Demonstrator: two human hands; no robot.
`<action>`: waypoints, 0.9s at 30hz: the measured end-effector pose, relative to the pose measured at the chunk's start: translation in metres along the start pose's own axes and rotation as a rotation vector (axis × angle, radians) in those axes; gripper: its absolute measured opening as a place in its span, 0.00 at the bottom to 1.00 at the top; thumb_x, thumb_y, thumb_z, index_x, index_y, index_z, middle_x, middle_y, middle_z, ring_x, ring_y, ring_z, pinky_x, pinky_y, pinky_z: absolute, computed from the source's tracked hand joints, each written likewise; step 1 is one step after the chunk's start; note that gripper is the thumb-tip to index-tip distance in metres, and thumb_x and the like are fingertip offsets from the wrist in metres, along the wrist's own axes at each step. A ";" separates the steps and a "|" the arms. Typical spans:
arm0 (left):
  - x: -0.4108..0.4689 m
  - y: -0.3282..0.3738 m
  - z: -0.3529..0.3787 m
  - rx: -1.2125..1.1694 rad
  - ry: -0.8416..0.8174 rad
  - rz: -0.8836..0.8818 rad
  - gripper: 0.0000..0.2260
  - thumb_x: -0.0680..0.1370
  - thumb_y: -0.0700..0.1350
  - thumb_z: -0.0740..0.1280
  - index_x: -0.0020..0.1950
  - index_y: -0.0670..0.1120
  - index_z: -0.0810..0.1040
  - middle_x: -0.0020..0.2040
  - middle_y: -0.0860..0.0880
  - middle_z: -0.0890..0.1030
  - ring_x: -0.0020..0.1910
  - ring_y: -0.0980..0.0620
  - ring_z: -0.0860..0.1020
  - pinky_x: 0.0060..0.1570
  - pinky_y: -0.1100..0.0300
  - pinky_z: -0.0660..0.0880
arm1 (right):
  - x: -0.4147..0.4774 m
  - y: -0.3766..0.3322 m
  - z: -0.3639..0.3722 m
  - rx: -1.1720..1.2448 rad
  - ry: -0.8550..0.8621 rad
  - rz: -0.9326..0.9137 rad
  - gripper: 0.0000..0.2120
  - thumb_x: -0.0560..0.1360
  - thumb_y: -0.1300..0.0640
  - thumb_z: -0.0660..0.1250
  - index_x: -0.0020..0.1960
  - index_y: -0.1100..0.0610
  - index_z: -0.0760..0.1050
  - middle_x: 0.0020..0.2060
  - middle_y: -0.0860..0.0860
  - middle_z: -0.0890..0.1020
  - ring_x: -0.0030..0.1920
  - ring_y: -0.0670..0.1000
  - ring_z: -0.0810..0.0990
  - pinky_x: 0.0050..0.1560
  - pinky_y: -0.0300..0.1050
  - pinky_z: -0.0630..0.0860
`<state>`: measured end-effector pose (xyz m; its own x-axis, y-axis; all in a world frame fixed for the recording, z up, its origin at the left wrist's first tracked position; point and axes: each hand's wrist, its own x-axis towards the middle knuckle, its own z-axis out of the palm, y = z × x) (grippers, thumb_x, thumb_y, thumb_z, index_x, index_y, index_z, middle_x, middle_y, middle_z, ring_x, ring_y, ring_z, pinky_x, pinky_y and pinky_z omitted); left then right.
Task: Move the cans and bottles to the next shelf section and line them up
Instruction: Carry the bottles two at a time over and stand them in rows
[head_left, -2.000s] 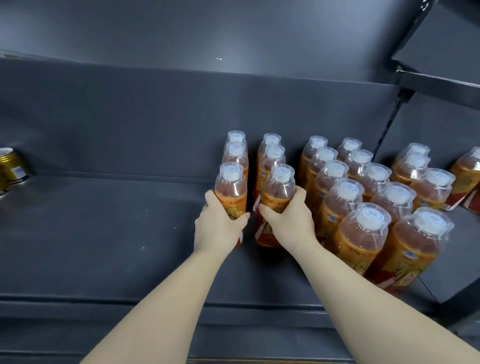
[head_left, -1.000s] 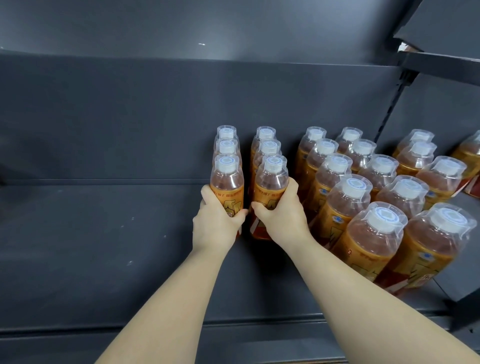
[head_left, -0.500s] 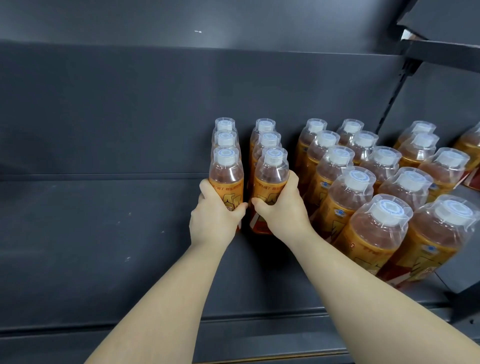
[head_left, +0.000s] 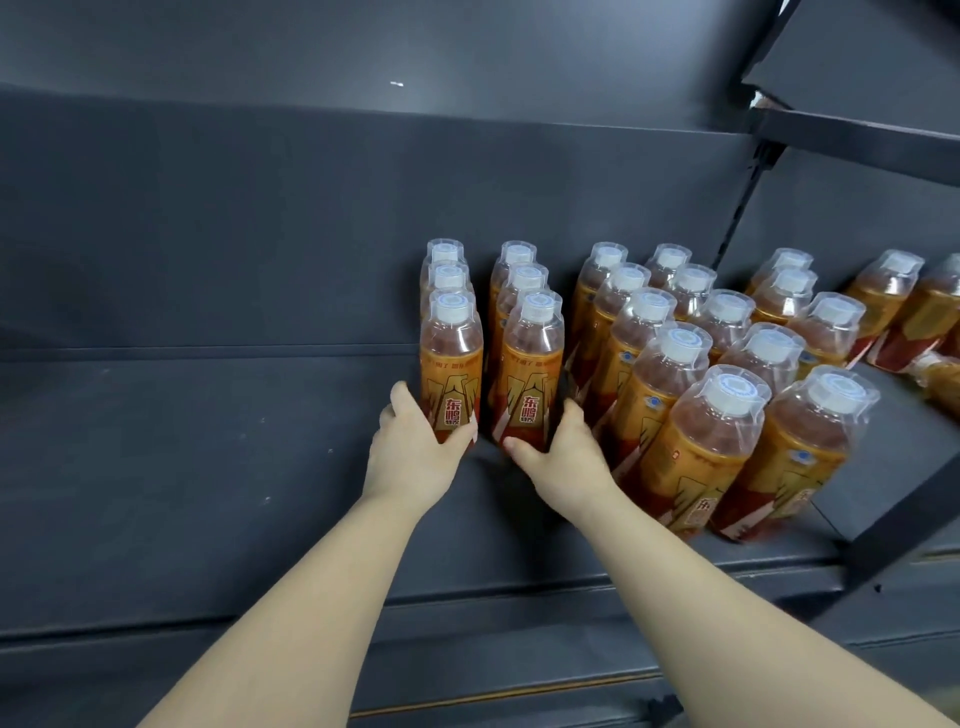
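Clasping, with the left grip (head_left: 415, 452), the front bottle of the first file (head_left: 451, 364) low on its label, thumb at three o'clock of it and fingers at nine; clasping likewise, with the right grip (head_left: 561, 457), the front bottle of the second file (head_left: 535, 364), thumb at nine o'clock and fingers tucked in at three, beside the third file (head_left: 649, 353); taking both near the base, probably, so as to slide them upright along the shelf (head_left: 182, 467) without tipping, and one in each grip so as to bring the two fronts level; standing both, as far as can be told, on the shelf, a narrow gap apart, close at six o'clock of their fellows; packing every file back towards the rear panel (head_left: 311, 234) at twelve o'clock, seemingly to leave the front free for more. Counting from nine o'clock towards three: three bottles in the first file, three in the second, five in the third, five in the fourth file (head_left: 727, 322), sixteen in all on this side of the upright (head_left: 737, 218); beyond it, at three o'clock, at least five further bottles (head_left: 836, 332), less orderly and cut by the edge, presumably awaiting the move; finding no cans in view.
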<state>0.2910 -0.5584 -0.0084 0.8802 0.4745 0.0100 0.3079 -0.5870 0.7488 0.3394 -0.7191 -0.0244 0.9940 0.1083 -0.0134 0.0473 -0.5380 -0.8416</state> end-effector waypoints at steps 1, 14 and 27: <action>-0.005 -0.001 -0.002 0.019 -0.007 0.010 0.43 0.76 0.61 0.70 0.80 0.45 0.50 0.75 0.42 0.65 0.70 0.41 0.70 0.63 0.48 0.72 | -0.005 0.000 0.001 -0.023 -0.010 -0.003 0.38 0.75 0.50 0.74 0.78 0.56 0.58 0.71 0.51 0.72 0.70 0.53 0.72 0.68 0.48 0.71; -0.056 -0.008 -0.022 0.318 -0.094 0.106 0.38 0.81 0.61 0.62 0.82 0.46 0.48 0.82 0.44 0.52 0.80 0.42 0.53 0.77 0.45 0.58 | -0.062 -0.016 -0.013 -0.464 -0.211 -0.193 0.35 0.81 0.43 0.62 0.81 0.51 0.50 0.81 0.51 0.56 0.80 0.55 0.56 0.77 0.54 0.60; -0.176 0.027 0.004 0.613 -0.091 0.217 0.33 0.82 0.63 0.55 0.82 0.49 0.52 0.82 0.45 0.53 0.80 0.39 0.51 0.77 0.40 0.50 | -0.160 0.013 -0.094 -0.669 -0.343 -0.332 0.30 0.84 0.43 0.54 0.82 0.51 0.50 0.81 0.54 0.54 0.80 0.57 0.51 0.79 0.57 0.50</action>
<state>0.1452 -0.6603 0.0075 0.9644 0.2612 0.0421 0.2459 -0.9436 0.2219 0.1898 -0.8219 0.0172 0.8377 0.5408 -0.0765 0.4900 -0.8059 -0.3321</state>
